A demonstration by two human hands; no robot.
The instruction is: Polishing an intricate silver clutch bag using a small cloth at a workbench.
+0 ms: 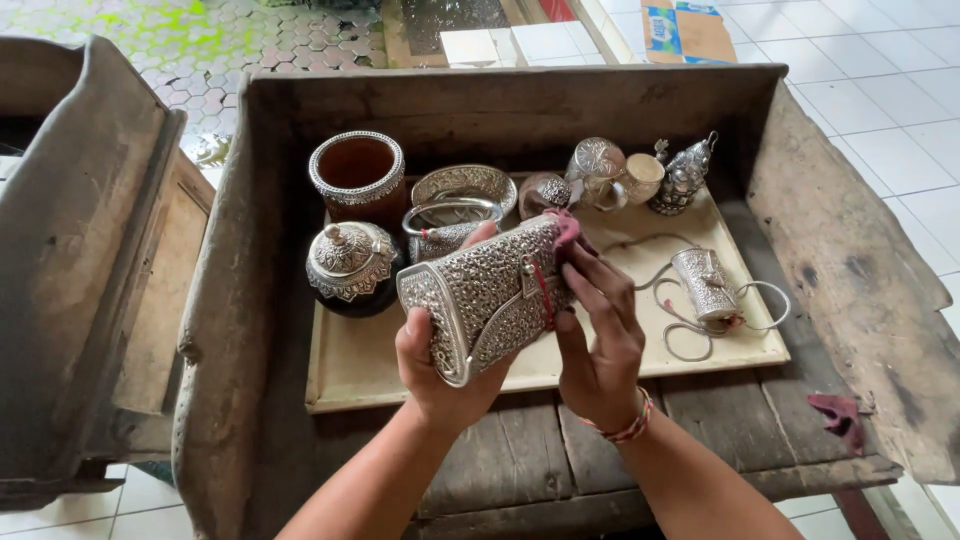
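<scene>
Left hand (440,365) fingers wrap the lower end of an embossed silver clutch purse (487,292), gripping it from below, thumb side up along its curved metal edge. Right hand (598,335) fingers press on the purse's right side, holding a pink cloth (563,229) against the top corner near the red-trimmed clasp. Purse is held tilted in the air above the front edge of the cream tray (350,365), touching nothing on it.

Step in hand looks like wiping or polishing the purse; a next pass would likely need the left grip firm while the cloth works the raised pattern, and care around the clasp.

A beaded bracelet (628,428) sits on the right wrist.

On the tray, back-left corner: dark open-topped cup with silver rim (357,172); just in front of it a round lidded silver box (350,263). Behind the purse, a silver bowl (463,188) and a handled piece partly hidden. Along the back edge, several small ornate silver vessels (640,175) close together. Right side: small silver cylinder case on a chain (705,285), well apart from the hands.

The tray rests in a worn wooden crate (850,260). A red rag (835,408) lies at its front-right. Nothing blocks the hands; the lidded box and bowl are near the purse's far end.
</scene>
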